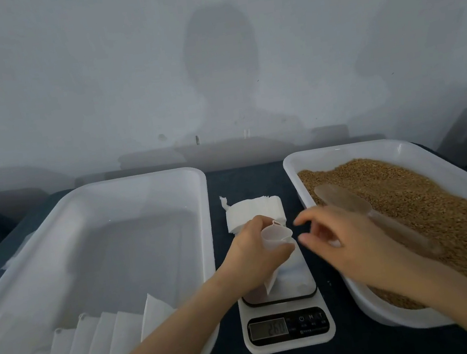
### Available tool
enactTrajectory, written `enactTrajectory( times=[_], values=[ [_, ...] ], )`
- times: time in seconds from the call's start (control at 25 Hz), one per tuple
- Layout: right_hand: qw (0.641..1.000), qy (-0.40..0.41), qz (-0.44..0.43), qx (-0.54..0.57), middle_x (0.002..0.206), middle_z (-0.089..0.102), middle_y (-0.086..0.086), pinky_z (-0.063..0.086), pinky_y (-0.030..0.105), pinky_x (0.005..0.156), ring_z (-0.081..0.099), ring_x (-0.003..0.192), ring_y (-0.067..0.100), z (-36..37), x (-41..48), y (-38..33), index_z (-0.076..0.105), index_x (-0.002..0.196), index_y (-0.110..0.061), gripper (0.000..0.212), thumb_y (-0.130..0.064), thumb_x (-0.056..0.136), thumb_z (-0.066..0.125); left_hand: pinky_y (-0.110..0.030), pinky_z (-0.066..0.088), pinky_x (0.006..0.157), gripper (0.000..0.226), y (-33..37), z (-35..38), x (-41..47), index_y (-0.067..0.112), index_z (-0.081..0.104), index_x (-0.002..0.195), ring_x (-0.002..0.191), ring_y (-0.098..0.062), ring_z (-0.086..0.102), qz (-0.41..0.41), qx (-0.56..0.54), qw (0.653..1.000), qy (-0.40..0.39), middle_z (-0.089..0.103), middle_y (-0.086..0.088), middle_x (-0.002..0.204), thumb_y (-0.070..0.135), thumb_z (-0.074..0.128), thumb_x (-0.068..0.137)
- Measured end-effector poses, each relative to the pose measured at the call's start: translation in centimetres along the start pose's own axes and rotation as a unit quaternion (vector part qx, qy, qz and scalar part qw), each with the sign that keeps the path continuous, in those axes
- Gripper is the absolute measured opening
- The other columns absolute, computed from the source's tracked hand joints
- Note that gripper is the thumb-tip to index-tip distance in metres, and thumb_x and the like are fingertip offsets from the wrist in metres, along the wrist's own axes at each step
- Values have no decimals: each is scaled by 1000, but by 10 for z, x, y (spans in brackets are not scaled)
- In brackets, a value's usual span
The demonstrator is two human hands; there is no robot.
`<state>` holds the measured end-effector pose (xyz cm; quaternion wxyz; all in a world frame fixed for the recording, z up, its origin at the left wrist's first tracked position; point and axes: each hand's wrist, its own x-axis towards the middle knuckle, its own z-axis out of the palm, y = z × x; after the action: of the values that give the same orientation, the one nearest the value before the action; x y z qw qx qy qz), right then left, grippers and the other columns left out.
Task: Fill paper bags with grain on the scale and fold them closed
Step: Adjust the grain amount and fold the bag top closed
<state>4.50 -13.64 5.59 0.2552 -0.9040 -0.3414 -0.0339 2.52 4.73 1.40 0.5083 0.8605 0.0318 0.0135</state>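
Note:
My left hand (255, 254) grips a small white paper bag (276, 235) with its mouth held open, standing on the plate of the white kitchen scale (286, 313). The scale's display is lit. My right hand (344, 245) hovers just right of the bag, fingers loosely spread and empty, above the edge of the grain tray. A clear plastic scoop (350, 202) lies on the brown grain (429, 209) in the white tray on the right (295, 174). A stack of empty white bags (252, 210) lies behind the scale.
A large white tray (85, 197) on the left holds several folded white bags (99, 342) lined up at its near end. Everything stands on a dark table against a pale wall.

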Motion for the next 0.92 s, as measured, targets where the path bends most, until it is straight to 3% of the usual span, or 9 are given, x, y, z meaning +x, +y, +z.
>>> enactTrajectory(
  times=[0.08, 0.16, 0.24, 0.36, 0.48, 0.64, 0.8, 0.92],
  values=[
    [998, -59, -11, 14, 82, 58, -20, 45, 14, 57, 57, 70, -8, 12, 2, -15, 48, 119, -44, 31, -52, 89, 46, -11, 45, 71, 38, -1, -2, 0, 23, 51, 116, 92, -4, 57, 34, 28, 999, 3, 59, 9, 106, 31, 68, 83],
    [996, -86, 2, 11, 92, 62, -15, 45, 16, 63, 57, 74, -4, 20, 8, -17, 51, 123, -39, 32, -48, 92, 48, -6, 43, 74, 42, -1, -3, -1, 17, 49, 121, 96, -6, 57, 61, 61, 996, -3, 58, 5, 112, 25, 69, 85],
    [997, -70, 9, 30, 91, 62, -10, 44, 16, 64, 56, 75, -2, 24, 16, -13, 60, 112, -27, 24, -40, 93, 52, -2, 41, 72, 45, -3, -3, -2, 18, 46, 123, 100, -3, 54, 59, 58, 996, -20, 56, 6, 115, 22, 68, 84],
    [999, -25, -1, 35, 79, 57, -11, 43, 13, 67, 54, 71, 0, 23, 22, -3, 65, 89, -18, 13, -29, 91, 59, -8, 44, 74, 49, -4, -4, -2, 23, 39, 128, 107, -3, 50, 31, -3, 997, -69, 49, 7, 123, 7, 58, 86],
    [999, -15, -15, 39, 83, 59, -14, 45, 12, 70, 57, 77, -2, 21, 25, 3, 65, 91, -22, 5, -25, 89, 62, -10, 47, 74, 62, -5, -7, 1, 33, 33, 130, 117, -7, 43, 27, -41, 997, -54, 45, 10, 128, -6, 50, 84],
    [994, 12, -13, 109, 88, 64, -20, 45, 5, 77, 58, 89, -9, 16, 27, 9, 65, 95, -33, 17, -18, 88, 63, -11, 45, 80, 39, -8, -12, 2, 32, 51, 120, 107, -3, 56, 39, 10, 999, 9, 57, 16, 114, 19, 68, 87],
    [983, 48, 12, 179, 85, 67, -14, 49, 12, 79, 63, 87, -3, 14, 29, 15, 58, 95, -46, 33, -15, 86, 66, -10, 43, 65, 13, -7, -15, 2, 28, 59, 85, 74, -2, 57, 24, 25, 999, 37, 62, 11, 82, 35, 70, 84],
    [970, 83, 28, 227, 86, 69, -14, 51, 19, 80, 65, 85, 0, 13, 31, 20, 57, 99, -46, 36, -15, 85, 66, -31, 54, 76, 12, -3, -16, 4, 19, 56, 91, 81, -15, 62, 14, 3, 998, 54, 65, 0, 88, 30, 60, 92]
  ],
)
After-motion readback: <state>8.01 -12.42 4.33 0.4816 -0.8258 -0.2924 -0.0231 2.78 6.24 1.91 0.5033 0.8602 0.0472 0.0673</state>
